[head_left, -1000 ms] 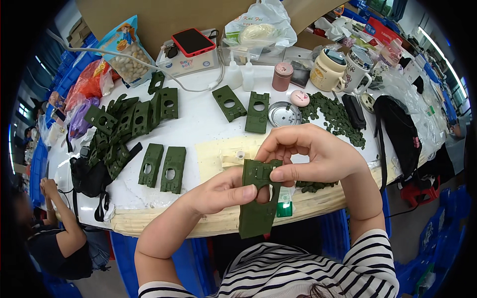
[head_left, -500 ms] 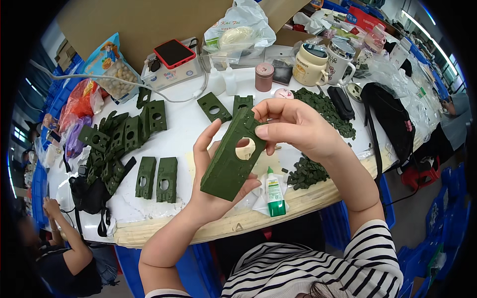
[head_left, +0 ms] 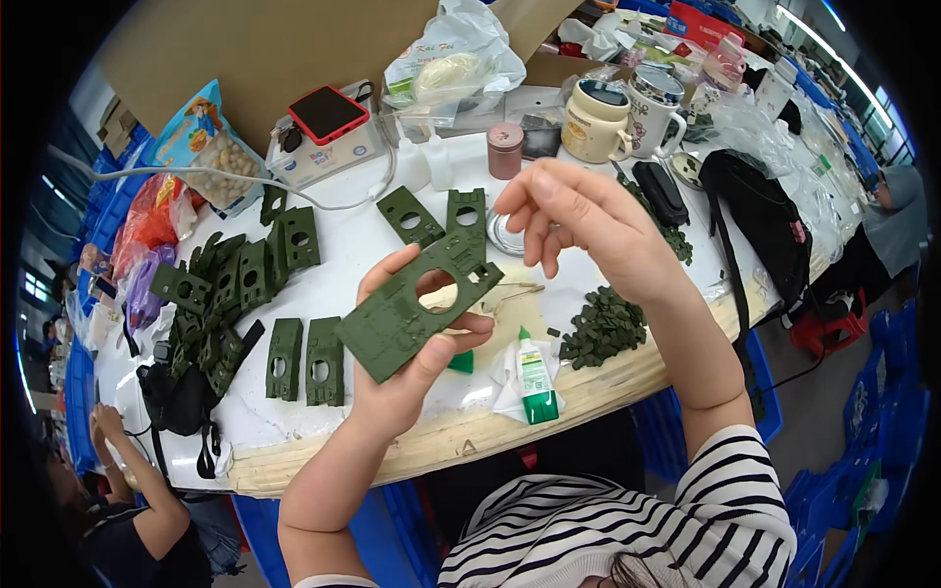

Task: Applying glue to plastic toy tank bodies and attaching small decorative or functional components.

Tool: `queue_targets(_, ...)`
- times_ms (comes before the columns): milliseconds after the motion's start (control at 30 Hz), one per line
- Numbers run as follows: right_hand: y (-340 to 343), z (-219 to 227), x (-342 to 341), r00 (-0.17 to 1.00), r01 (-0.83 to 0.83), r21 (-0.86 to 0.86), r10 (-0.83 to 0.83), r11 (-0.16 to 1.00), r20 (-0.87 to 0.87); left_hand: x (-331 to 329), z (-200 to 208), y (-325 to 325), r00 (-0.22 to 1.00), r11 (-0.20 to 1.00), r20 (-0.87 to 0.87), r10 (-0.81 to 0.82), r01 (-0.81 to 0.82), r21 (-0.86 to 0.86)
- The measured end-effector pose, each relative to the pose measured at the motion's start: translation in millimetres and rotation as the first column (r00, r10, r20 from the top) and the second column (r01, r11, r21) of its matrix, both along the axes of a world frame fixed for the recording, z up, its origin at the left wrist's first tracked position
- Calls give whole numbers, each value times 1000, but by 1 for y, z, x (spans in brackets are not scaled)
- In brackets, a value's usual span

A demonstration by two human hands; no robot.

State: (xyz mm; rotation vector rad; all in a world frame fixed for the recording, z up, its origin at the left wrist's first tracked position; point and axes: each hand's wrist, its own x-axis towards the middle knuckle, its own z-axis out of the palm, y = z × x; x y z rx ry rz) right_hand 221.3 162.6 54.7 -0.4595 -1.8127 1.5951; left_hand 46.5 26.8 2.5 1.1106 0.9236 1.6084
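A dark green plastic model tank hull part (head_left: 387,328) with a large round hole lies tilted in my left hand (head_left: 400,392), my fingers and thumb gripping its edges. My right hand (head_left: 598,230) hovers just right of the part, apart from it, fingers loosely bent and separated, with nothing visible in them. Below stands a glue bottle (head_left: 534,377) with a green base, lying on a white tissue. A pile of small dark green pieces (head_left: 603,328) sits right of the bottle. Two similar hull parts (head_left: 324,361) lie left of my left hand, and two more (head_left: 410,216) lie beyond it.
A heap of green hull parts (head_left: 225,279) fills the table's left side, beside a black bag (head_left: 176,397). At the back are a plastic box (head_left: 328,147) with a red-edged phone, white bottles, a pink tin (head_left: 505,150) and two mugs. A black case and bag (head_left: 760,230) lie right.
My right hand has let go of the hull part and drawn away from it. My left hand has turned the part, so its hole end points more to the right.
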Motion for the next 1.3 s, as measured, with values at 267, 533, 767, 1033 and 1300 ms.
queue_targets(267, 14, -23, 124, 844, 388, 400, -494, 831, 210, 1, 4, 1, 984, 990, 143, -110, 121, -69)
queue_targets(533, 18, -59, 168, 473, 207, 579, -599, 789, 647, -1, 4, -3, 960, 976, 246, -132, 169, -136)
queue_targets(767, 28, -63, 169, 473, 177, 411, -444, 894, 761, -2, 5, -2, 955, 976, 262, -139, 177, -128)
queue_targets(1033, 13, -53, 150, 643, 269, 514, -549, 814, 534, -1, 2, -3, 974, 976, 185, -127, 156, -151)
queue_targets(1300, -21, -16, 66, 948, 61, 615, -239, 786, 210, 0, 3, 2, 966, 968, 196, -169, 200, -153)
